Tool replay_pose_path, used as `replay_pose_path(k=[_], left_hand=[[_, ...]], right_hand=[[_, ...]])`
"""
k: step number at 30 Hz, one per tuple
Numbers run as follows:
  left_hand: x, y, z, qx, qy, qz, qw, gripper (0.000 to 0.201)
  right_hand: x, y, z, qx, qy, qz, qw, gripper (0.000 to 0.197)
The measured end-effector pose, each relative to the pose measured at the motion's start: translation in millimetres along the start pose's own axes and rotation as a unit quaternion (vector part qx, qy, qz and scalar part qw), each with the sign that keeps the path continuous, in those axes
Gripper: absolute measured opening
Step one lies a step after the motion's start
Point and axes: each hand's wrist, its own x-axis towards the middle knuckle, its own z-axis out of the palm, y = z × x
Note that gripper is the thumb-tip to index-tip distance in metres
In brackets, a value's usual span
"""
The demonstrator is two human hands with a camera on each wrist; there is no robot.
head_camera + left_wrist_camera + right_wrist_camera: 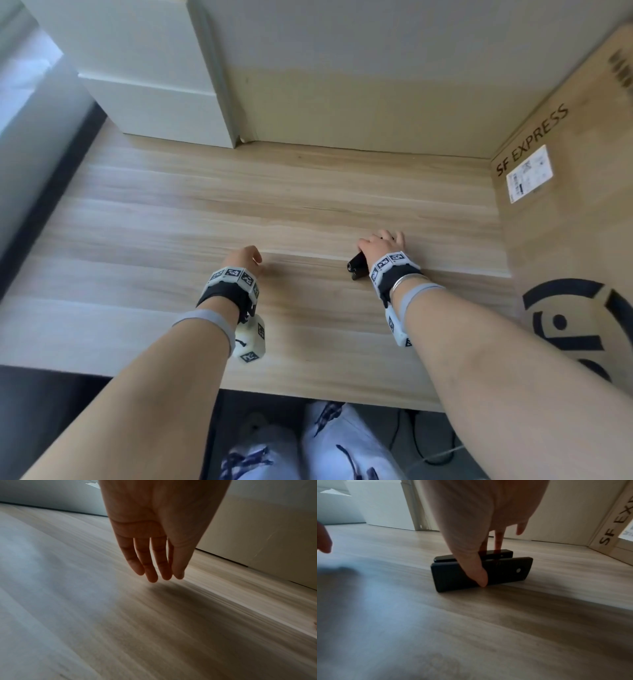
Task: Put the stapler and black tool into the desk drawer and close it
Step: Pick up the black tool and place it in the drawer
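Observation:
My right hand (382, 245) grips a black stapler (356, 267) standing on its side on the wooden desk (205, 205), right of centre. In the right wrist view my thumb (479, 574) presses the stapler's near face (506, 572) and my fingers reach over its top to the far side. My left hand (248, 257) hovers palm down just above the desk, to the left of the stapler. Its fingers (152, 566) hang straight and hold nothing. No drawer and no second black tool shows in any view.
A large cardboard box (565, 205) printed SF EXPRESS stands along the desk's right side. A white box (154, 85) sits at the back left, against a pale wall. A low step (445, 267) crosses the desktop. My knees (325, 445) show below the front edge.

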Motion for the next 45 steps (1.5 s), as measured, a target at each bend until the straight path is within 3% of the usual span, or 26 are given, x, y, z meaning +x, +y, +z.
replay_pose_path(k=[6,12,17,22,24,27,28,31,36,37,41,45], left_hand=[[-9.6,-1.3,-2.9,-0.007,0.02,-0.008,1.0,0.023],[-21.4,-6.8,-7.3,-0.005,0.036,-0.014,0.999,0.024],[-31.0,-13.0,-5.4,-0.007,0.05,-0.022,0.998,0.023],[-34.4,-17.6,-2.0,-0.002,0.049,-0.016,0.999,0.023],[-33.9,-18.0,-0.1,0.002,0.049,-0.013,0.999,0.022],[-32.7,-17.7,3.4,0.008,0.044,-0.004,0.999,0.02],[-32.2,-17.3,4.3,0.01,0.041,0.0,0.999,0.019],[-32.1,-16.7,6.5,0.016,0.039,0.012,0.999,0.019],[-35.3,-23.4,5.7,0.014,0.046,0.025,0.999,0.021],[-36.3,-27.1,4.8,0.01,0.046,0.023,0.999,0.021],[-42.4,-49.1,-2.1,-0.007,0.054,0.019,0.998,0.022],[-50.8,-80.2,-10.3,-0.021,0.068,0.009,0.997,0.025]], right_hand=[[-1.4,-15.3,-1.8,-0.026,0.072,-0.1,0.992,0.04],[-10.6,-26.1,-11.9,-0.042,0.058,-0.156,0.985,0.04],[-17.3,-30.1,-6.0,-0.045,0.085,-0.175,0.98,0.038],[-14.5,-27.4,7.7,0.04,0.036,-0.141,0.988,0.033],[-16.0,-25.5,10.5,0.032,0.062,-0.143,0.987,0.039],[-30.1,-22.0,6.3,0.051,0.042,-0.096,0.993,0.011],[-32.4,-20.5,6.3,0.091,0.032,-0.076,0.992,0.01],[-35.4,-19.7,13.5,0.101,0.069,-0.067,0.99,0.024],[-41.8,-24.6,18.3,0.156,0.114,-0.05,0.98,0.008],[-41.9,-26.7,20.8,0.165,0.115,-0.054,0.978,0.014],[-45.6,-47.6,20.9,0.201,0.116,-0.074,0.97,0.072],[-55.0,-76.2,9.1,0.172,0.1,-0.085,0.976,0.107]])
